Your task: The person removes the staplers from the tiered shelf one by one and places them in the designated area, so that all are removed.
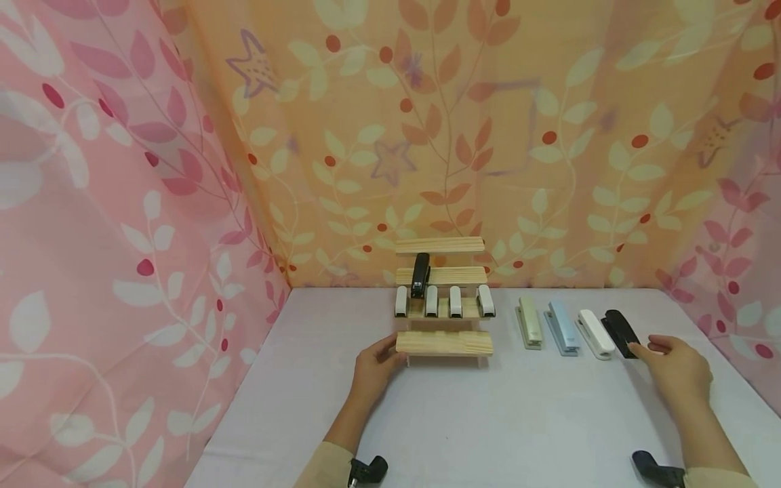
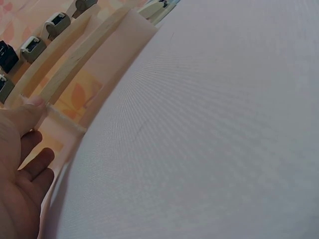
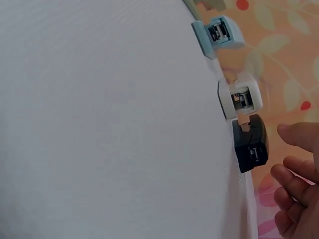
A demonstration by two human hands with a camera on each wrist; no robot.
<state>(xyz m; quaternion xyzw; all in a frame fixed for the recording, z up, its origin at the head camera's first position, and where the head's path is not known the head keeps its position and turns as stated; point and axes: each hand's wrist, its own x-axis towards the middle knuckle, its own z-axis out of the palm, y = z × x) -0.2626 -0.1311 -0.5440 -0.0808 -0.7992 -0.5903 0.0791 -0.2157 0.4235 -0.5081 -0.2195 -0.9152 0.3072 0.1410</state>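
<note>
- Left hand point(image 1: 374, 369), partly hidden, seemed to pinch the rack point(image 1: 444, 343); a tug risked toppling its staplers point(image 1: 420, 274).
- Right hand point(image 1: 682, 374), fingers parted, empty, risked nudging the nearby black stapler point(image 1: 619, 331) askew.

From here I see a white table point(image 1: 537, 420) closed in on three sides. The back cloth point(image 1: 366, 88) is orange, creased and leafy, with red dots point(image 1: 549, 137) and faint purple stars point(image 1: 392, 163); the left cloth point(image 1: 110, 271) and right cloth point(image 1: 753, 298) are pink, leafy too. The light looks soft.
</note>
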